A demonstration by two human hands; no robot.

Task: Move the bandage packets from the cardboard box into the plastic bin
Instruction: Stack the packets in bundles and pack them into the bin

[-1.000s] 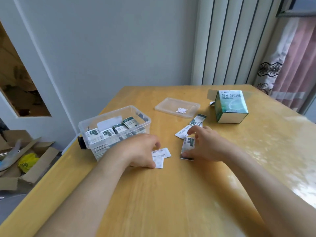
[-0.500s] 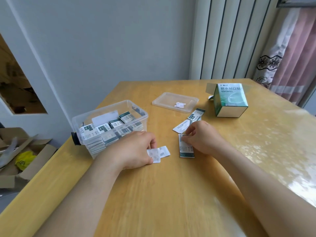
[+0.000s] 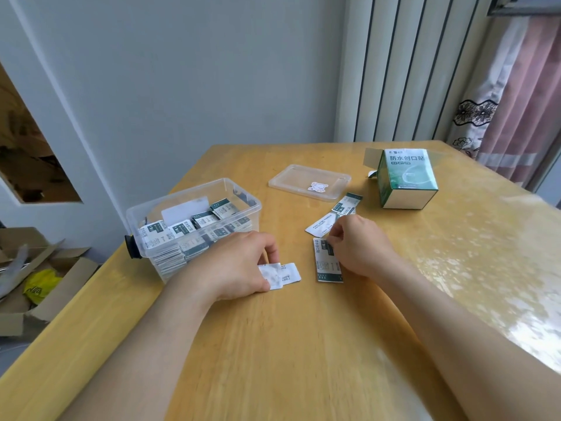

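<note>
2 bare hands rest on the pale wooden table (image 3: 303, 344), and we find each one gripping something. The left hand (image 3: 239, 265) lies on the near side of the clear plastic bin (image 3: 136, 217), its fingers curled, pinching 2 small white packets (image 3: 277, 276) that overlap and lie against the tabletop. The right hand (image 3: 359, 246) sits to the right of it, its thumb and fingertips (image 3: 332, 238) nipping the far end of a long green-and-white packet (image 3: 326, 265), which lies flat on the table with its near end pointing toward us.

Just beyond the right hand we count 2 more: a white loose packet (image 3: 318, 224), its right end hidden behind the fingers, and a green-printed loose packet (image 3: 347, 203) farther off and to the right. The green-and-white cardboard box (image 3: 406, 177) stands at the far right of the table, its flap open on the left side, well apart from the bin. The bin, on the left near the table edge, holds many stacked packets (image 3: 188, 229). A black latch (image 3: 132, 246) shows at its left end. A clear flat lid (image 3: 309, 177) lies between bin and box, on the far side, with a small sticker (image 3: 318, 186) on it.

Off the table at the left, we make out brown cardboard cartons (image 3: 18, 314) and something yellow (image 3: 39, 284) on the floor. A pink curtain (image 3: 531, 101) hangs at the far right, beside a ribbed pale panel (image 3: 409, 71).
</note>
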